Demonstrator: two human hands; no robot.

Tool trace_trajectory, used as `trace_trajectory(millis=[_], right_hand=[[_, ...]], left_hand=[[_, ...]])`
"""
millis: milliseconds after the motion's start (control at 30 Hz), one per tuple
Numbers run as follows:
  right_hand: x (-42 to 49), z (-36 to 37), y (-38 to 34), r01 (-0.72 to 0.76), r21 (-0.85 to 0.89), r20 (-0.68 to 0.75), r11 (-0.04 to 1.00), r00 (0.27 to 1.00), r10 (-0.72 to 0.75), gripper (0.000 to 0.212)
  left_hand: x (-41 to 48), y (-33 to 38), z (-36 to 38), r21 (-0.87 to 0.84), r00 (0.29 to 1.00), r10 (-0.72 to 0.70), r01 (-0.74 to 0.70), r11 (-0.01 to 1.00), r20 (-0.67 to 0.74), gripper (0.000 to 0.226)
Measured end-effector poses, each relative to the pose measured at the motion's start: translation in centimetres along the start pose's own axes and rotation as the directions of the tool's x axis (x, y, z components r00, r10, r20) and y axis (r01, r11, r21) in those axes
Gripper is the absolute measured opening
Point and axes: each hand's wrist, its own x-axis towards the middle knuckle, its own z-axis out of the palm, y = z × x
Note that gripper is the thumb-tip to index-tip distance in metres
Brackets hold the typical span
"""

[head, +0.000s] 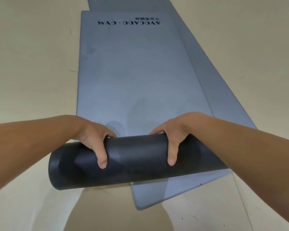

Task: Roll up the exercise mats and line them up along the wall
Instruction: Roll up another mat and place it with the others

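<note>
A grey-blue exercise mat printed "AVOCADO - GYM" lies flat on the floor, stretching away from me. Its near end is wound into a dark roll lying across the view. My left hand grips the roll left of its middle, thumb toward me and fingers curled over the far side. My right hand grips it right of the middle in the same way. A second grey-blue mat lies flat underneath, skewed to the right, with one corner poking out below the roll.
Beige floor surrounds the mats on the left, right and near side. The far end of the lower mat runs out past the top edge of the view. No wall is in view.
</note>
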Motion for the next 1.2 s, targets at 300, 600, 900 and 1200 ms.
trace_trajectory(millis=[300,600,900,1200], right_hand=[[0.1,-3.5,1.3,-0.104,0.042,-0.570,0.994,0.815,0.109,0.100],[-1.0,-1.7,-5.6,-0.255,-0.346,-0.308,0.903,0.940,0.147,0.139],[-0.2,0.9,-2.6,-0.238,-0.394,-0.571,0.888,0.820,-0.033,0.124],[-2.4,2.4,-0.1,-0.071,-0.132,-0.256,0.989,0.966,0.035,0.123]], left_hand=[[-1.9,1.1,1.6,0.317,0.813,0.210,-0.032,0.948,-0.544,0.096],[3.4,1.3,5.5,0.354,0.792,0.182,0.046,0.934,-0.582,0.141],[2.0,0.6,-0.5,0.279,0.853,0.271,-0.155,0.948,-0.446,0.111],[1.8,2.4,-0.3,0.140,0.921,0.280,-0.250,0.958,-0.270,0.102]])
